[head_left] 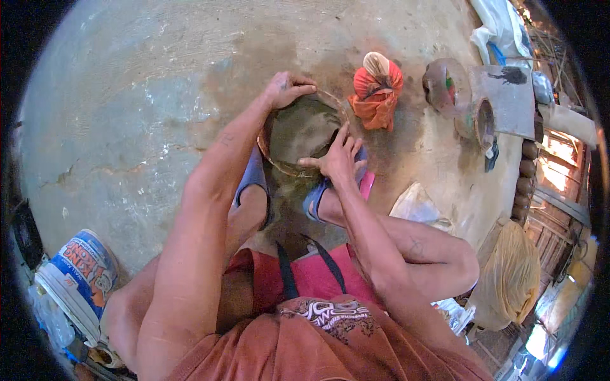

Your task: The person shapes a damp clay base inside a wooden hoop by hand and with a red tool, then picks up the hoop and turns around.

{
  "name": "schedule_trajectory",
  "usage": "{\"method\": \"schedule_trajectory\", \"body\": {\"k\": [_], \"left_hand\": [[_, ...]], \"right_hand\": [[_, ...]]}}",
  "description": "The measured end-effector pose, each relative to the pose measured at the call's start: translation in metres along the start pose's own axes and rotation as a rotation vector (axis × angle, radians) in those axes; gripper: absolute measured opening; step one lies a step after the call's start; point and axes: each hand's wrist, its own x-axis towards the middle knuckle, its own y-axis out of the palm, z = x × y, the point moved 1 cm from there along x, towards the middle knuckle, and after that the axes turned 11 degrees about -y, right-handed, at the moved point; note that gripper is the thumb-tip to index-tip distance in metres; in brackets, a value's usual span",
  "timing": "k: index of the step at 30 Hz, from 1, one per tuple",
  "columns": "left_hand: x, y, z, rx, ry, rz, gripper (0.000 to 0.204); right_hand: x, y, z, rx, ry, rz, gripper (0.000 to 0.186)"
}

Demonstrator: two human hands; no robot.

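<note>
A shallow round pan (298, 133) with a brownish rim and smooth dark grey-green material inside sits between my feet in blue footwear. My left hand (289, 89) is closed over its upper-left rim, fingers curled at the edge. My right hand (337, 155) lies on the pan's right side with fingers spread, thumb out over the grey material, fingertips at the rim. An orange-red cloth bundle (372, 108) with a pale oval object on top stands just beyond the pan to the right.
At right are muddy round vessels (441, 86), a grey slab (505, 105), white sheeting (492, 22), a pale cloth (413, 206), a beige sack (508, 273) and a slatted wooden structure. A blue-and-white bucket (76, 282) stands at lower left on the cracked floor.
</note>
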Motion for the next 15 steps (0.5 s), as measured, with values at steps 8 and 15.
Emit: {"method": "schedule_trajectory", "body": {"k": [8, 15], "left_hand": [[-0.004, -0.007, 0.005, 0.065, 0.039, -0.096, 0.043], [-0.013, -0.001, -0.014, 0.041, -0.176, -0.015, 0.066]], "right_hand": [[0.002, 0.004, 0.017, 0.018, -0.002, -0.040, 0.162], [-0.012, 0.007, 0.024, 0.063, 0.043, -0.010, 0.156]]}}
